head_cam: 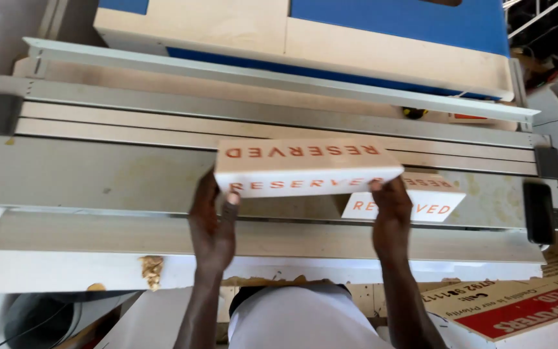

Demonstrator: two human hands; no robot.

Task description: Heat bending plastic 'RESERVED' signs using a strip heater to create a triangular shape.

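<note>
A white folded tent-shaped sign (305, 167) with orange lettering on both faces is held over a grey metal bending machine (98, 174). My left hand (213, 223) grips its near left corner, thumb on the front face. My right hand (390, 213) grips its near right corner. A second white folded sign (431, 200) with orange lettering lies on the machine bed just right of my right hand, partly hidden behind the held sign.
A metal rail (279, 79) crosses the back, with a blue and pale wood machine (389, 32) beyond it. A black phone (538, 212) lies at the bed's right end. A red and white cardboard box (524, 310) sits at lower right.
</note>
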